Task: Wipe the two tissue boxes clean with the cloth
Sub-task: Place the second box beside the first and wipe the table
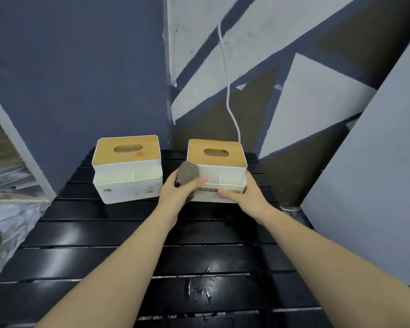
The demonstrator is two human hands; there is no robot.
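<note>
Two white tissue boxes with wooden lids stand side by side at the far end of a black slatted table. The left tissue box [127, 169] has smudges on its front. My left hand [177, 192] holds a bunched grey-brown cloth [187, 175] against the front left corner of the right tissue box [217, 162]. My right hand [244, 195] grips that box at its front right corner, thumb across the front face and fingers round the side.
The black slatted table [152, 256] stretches toward me, with scuff marks near its front. A white cable [227, 91] hangs down the painted wall behind the right box. A grey panel [376, 185] leans at the right.
</note>
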